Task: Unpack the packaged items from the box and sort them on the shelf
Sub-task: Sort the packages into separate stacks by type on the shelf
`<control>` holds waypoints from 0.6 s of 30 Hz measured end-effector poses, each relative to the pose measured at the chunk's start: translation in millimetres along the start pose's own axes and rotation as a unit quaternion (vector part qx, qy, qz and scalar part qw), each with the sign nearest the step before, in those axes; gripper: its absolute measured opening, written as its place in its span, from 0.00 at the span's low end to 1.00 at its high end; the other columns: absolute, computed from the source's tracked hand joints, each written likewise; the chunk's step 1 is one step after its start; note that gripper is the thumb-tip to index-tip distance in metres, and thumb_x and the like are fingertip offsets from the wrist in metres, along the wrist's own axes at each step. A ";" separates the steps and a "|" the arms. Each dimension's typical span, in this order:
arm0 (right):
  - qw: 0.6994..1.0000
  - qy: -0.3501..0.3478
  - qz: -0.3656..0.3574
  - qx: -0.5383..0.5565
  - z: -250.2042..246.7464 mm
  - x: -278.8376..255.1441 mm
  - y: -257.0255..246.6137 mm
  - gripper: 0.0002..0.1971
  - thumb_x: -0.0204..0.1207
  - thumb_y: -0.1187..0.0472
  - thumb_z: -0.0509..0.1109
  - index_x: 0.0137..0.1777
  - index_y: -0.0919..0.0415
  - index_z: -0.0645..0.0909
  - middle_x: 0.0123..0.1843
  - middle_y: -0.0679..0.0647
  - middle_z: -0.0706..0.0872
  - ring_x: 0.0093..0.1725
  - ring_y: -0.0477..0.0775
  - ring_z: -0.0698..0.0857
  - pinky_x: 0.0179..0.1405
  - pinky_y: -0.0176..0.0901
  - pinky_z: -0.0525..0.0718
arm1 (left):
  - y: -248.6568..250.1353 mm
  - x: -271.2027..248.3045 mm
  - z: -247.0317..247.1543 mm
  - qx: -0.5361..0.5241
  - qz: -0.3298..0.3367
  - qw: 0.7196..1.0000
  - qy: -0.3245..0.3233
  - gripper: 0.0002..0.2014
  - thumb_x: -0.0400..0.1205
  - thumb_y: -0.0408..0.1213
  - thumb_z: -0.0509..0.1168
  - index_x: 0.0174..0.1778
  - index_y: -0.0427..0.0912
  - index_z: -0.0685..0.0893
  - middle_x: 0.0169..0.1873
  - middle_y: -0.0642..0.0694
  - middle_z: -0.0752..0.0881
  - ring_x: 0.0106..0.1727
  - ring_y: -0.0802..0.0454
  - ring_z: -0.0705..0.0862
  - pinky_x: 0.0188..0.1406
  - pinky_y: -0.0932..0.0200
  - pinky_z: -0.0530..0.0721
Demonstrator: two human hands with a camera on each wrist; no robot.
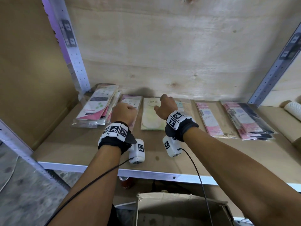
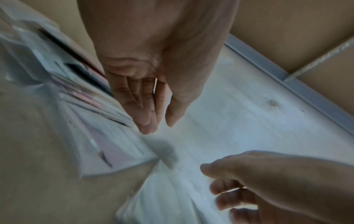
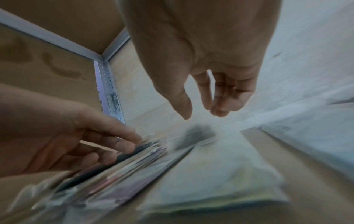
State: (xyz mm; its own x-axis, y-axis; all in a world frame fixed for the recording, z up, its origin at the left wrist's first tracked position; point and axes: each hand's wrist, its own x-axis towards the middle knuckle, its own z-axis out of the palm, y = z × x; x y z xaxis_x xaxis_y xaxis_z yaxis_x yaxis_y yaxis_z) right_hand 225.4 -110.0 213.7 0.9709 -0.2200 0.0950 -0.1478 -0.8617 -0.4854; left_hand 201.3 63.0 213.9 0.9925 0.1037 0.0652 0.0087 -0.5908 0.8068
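Note:
Several piles of flat packaged items lie in a row along the back of the shelf. My left hand hovers over a pink pack, beside the leftmost pile. In the left wrist view the left hand has relaxed fingers and holds nothing. My right hand hangs over the pale yellow-green pack. In the right wrist view it is loosely spread and holds nothing. The cardboard box stands below the shelf edge; its inside is hidden.
More piles lie to the right: a pink pack and a pink-and-dark pile. A white ribbed roll sits at the far right. Perforated metal posts frame the bay. A red can stands under the shelf.

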 end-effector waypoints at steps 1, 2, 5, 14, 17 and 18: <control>1.000 -0.004 -0.013 0.019 1.2 1.3 -7.2 0.20 0.80 0.56 0.68 0.68 0.64 0.74 0.66 0.62 0.80 0.65 0.64 0.80 0.63 0.52 0.79 | -0.2 1.2 -8.4 -0.015 -0.001 1.000 0.018 0.12 0.79 0.34 0.63 0.36 0.32 0.89 0.36 0.32 0.91 0.42 0.35 0.91 0.45 0.39 0.91; 0.999 -0.019 -0.019 0.043 2.5 2.7 -15.3 0.18 0.80 0.55 0.68 0.67 0.62 0.77 0.65 0.60 0.83 0.64 0.63 0.82 0.62 0.50 0.80 | -0.6 2.1 -16.2 -0.031 -0.002 0.999 0.034 0.13 0.80 0.34 0.61 0.41 0.35 0.90 0.40 0.34 0.91 0.45 0.34 0.91 0.48 0.39 0.91; 0.984 -0.094 -0.013 0.149 15.5 6.6 -42.1 0.17 0.79 0.59 0.69 0.67 0.61 0.80 0.62 0.58 0.86 0.61 0.65 0.87 0.62 0.53 0.86 | -5.0 1.5 -40.8 -0.057 -0.019 0.995 0.078 0.12 0.79 0.39 0.63 0.51 0.46 0.92 0.49 0.41 0.92 0.56 0.35 0.89 0.60 0.41 0.87; 0.981 -0.111 0.015 0.157 71.9 25.1 -81.5 0.26 0.74 0.58 0.74 0.72 0.59 0.76 0.68 0.61 0.82 0.60 0.62 0.86 0.54 0.47 0.86 | -24.5 6.0 -83.7 -0.155 -0.029 0.982 0.105 0.11 0.77 0.32 0.64 0.48 0.44 0.92 0.41 0.42 0.93 0.43 0.39 0.92 0.53 0.40 0.91; 0.980 -0.063 0.041 0.184 73.1 31.9 -84.9 0.28 0.69 0.58 0.79 0.68 0.58 0.76 0.66 0.61 0.79 0.51 0.59 0.85 0.38 0.43 0.85 | -26.5 7.8 -86.9 -0.164 -0.028 0.980 0.111 0.10 0.77 0.31 0.64 0.43 0.46 0.91 0.37 0.44 0.92 0.35 0.43 0.92 0.49 0.42 0.92; 0.982 -0.049 0.041 0.177 72.7 33.2 -85.6 0.28 0.67 0.58 0.79 0.68 0.56 0.76 0.64 0.60 0.79 0.46 0.56 0.82 0.30 0.38 0.78 | -26.2 7.6 -87.1 -0.169 -0.026 0.979 0.109 0.10 0.77 0.31 0.64 0.44 0.45 0.91 0.37 0.43 0.92 0.35 0.42 0.91 0.49 0.41 0.92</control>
State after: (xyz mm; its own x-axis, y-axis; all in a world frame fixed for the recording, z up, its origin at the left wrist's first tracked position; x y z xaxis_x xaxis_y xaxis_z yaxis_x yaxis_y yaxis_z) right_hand 284.1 -10.3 195.2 0.9744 -0.2223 -0.0331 -0.1686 -0.6256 -0.7617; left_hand 198.0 149.0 244.4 0.9417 0.3171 0.1125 -0.0181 -0.2861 0.9580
